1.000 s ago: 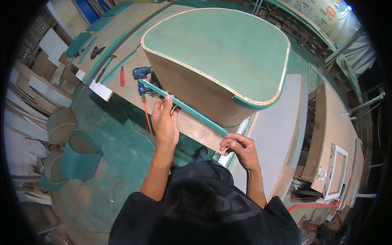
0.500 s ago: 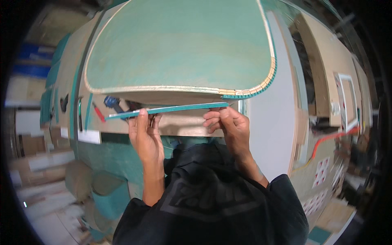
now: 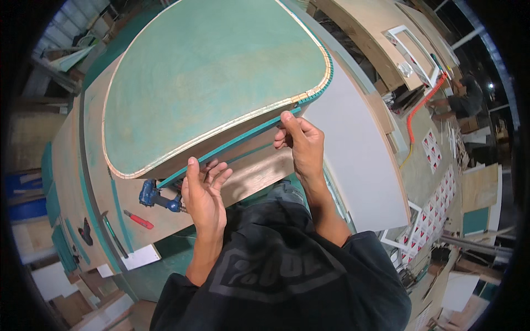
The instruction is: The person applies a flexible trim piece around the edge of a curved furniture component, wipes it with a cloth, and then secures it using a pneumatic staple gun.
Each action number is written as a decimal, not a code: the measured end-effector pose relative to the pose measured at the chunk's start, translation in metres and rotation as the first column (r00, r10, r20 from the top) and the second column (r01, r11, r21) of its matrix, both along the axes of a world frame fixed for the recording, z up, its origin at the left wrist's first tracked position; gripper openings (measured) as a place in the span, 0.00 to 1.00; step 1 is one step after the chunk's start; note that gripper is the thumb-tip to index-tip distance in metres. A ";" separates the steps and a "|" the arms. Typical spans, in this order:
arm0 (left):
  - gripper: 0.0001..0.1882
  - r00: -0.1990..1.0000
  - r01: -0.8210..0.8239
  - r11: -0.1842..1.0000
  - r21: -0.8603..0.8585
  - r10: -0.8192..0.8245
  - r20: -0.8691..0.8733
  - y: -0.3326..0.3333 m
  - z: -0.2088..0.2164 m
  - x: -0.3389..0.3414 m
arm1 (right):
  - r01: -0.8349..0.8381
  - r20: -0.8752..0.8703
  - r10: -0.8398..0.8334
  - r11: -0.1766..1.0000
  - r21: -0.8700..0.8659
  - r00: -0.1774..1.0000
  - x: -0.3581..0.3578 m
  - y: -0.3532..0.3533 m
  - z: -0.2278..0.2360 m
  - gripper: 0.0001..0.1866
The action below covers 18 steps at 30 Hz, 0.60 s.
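A large green panel (image 3: 210, 71) with rounded corners and a pale edge lies in front of me. Just below its near edge runs a narrow green strip (image 3: 237, 138), slanting up to the right. The thumb of my left hand (image 3: 207, 196) presses on the strip towards its left end, its other fingers curled loosely underneath. Close to the strip's right end, my right hand (image 3: 302, 146) pinches it between thumb and forefinger. Slits line the panel's edge at its right corner.
Left of my left hand lie a blue power drill (image 3: 157, 197), a red-handled cutter (image 3: 139, 219) and a thin dark tool (image 3: 114, 236) on the wooden bench. A light grey sheet (image 3: 359, 160) extends on the right. Further right, another person (image 3: 466, 99) crouches near an orange coiled hose (image 3: 411, 118).
My view has turned, so panel and bench now appear tilted. The strip has come up close along the panel's near edge, and both hands stay on it.
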<state>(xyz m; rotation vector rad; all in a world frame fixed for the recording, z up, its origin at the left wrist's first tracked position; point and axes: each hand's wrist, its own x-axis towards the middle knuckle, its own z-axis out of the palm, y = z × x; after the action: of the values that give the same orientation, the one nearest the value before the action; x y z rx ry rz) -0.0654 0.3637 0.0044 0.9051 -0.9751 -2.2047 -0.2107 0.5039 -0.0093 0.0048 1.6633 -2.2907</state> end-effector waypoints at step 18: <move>0.20 0.994 0.055 0.997 -0.055 -0.049 0.099 -0.014 -0.001 -0.004 | 0.070 0.008 -0.069 0.997 -0.027 0.998 -0.006 -0.011 -0.008 0.21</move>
<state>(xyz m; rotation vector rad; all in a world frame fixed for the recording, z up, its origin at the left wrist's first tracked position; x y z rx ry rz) -0.0693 0.3499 0.0033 0.9787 -1.1146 -2.1807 -0.2169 0.4930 -0.0176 0.0656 1.6529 -2.3612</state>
